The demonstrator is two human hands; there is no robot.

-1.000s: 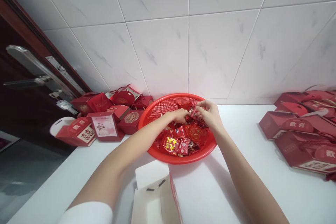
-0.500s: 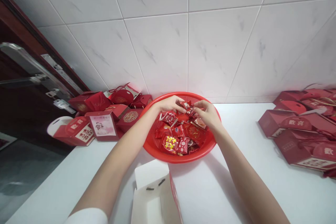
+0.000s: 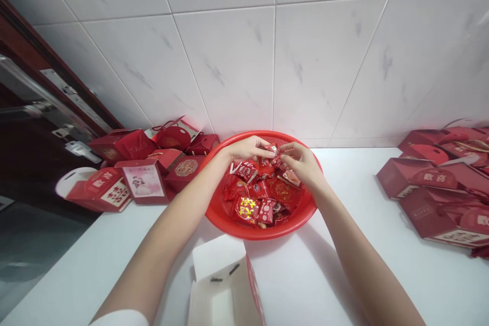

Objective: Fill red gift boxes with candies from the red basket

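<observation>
A red plastic basket (image 3: 263, 235) holds several red wrapped candies (image 3: 256, 189). Over its back part, my left hand (image 3: 250, 148) pinches a small red candy packet (image 3: 272, 150) at its fingertips. My right hand (image 3: 300, 160) has its fingers closed on the other side of that same packet, and the two sets of fingertips almost touch. In front of the basket stands an open box (image 3: 225, 285) with a white inside and a red outer side; two dark strips show on its inner wall.
Several red gift boxes (image 3: 143, 183) are piled at the left, beside a dark door with a metal handle (image 3: 28, 86). More red boxes (image 3: 439, 198) lie at the right. A tiled wall (image 3: 225, 71) rises behind the white table (image 3: 355, 234).
The view has shifted slightly. My hands remain over the back of the basket, and their fingertips have drawn closer together around the small packet.
</observation>
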